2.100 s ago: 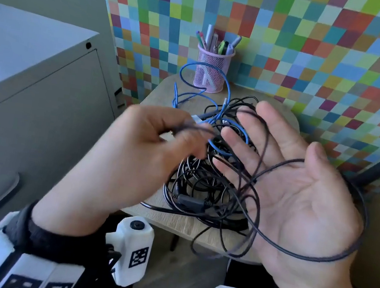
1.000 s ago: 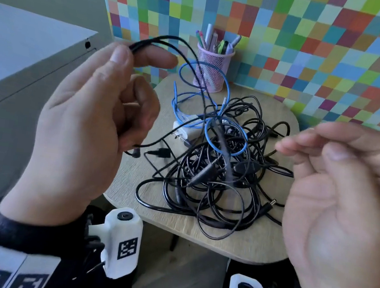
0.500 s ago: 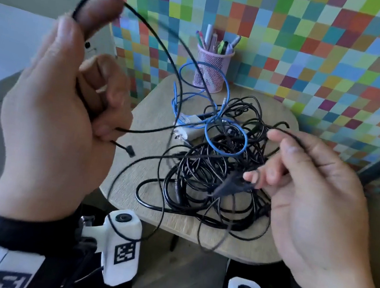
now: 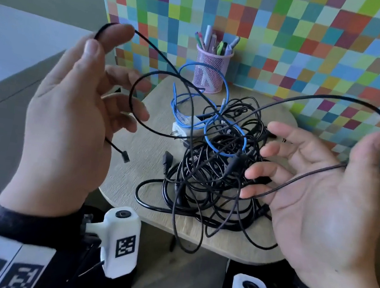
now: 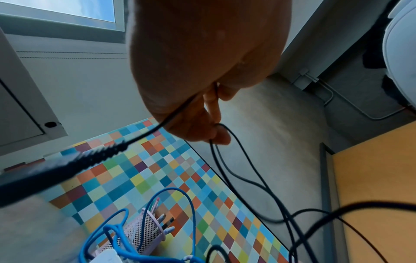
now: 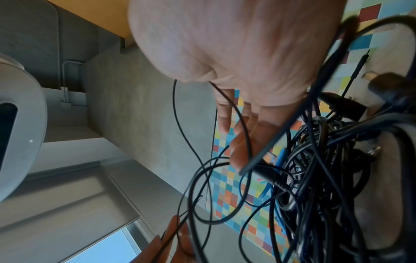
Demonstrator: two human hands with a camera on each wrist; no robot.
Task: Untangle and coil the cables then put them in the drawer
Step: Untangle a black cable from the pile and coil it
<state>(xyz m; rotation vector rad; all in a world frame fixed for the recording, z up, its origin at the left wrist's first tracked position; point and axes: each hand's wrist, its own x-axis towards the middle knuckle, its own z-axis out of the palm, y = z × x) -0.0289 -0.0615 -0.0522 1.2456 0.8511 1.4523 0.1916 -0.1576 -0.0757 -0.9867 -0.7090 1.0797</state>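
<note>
A tangle of black cables (image 4: 213,179) lies on a small round wooden table (image 4: 139,151), with a blue cable (image 4: 172,100) woven through it. My left hand (image 4: 112,64) is raised at the left. A thin black cable (image 4: 312,97) hooks over its index fingertip and runs between its fingers (image 5: 213,124); the cable's plug (image 4: 125,157) dangles below. My right hand (image 4: 316,161) is palm up with relaxed, spread fingers. The same thin cable arcs round its thumb and lies across the palm, then drops into the tangle (image 6: 326,178).
A pink mesh pen cup (image 4: 210,71) stands at the table's back edge before a multicoloured checkered panel (image 4: 296,36). A white charger (image 4: 180,128) sits under the blue cable. A grey cabinet (image 4: 13,58) stands to the left. No drawer shows.
My right hand has turned palm up and opened, moving right. The thin cable now drapes over its thumb and palm in a wide loop. My left hand's fingers have spread.
</note>
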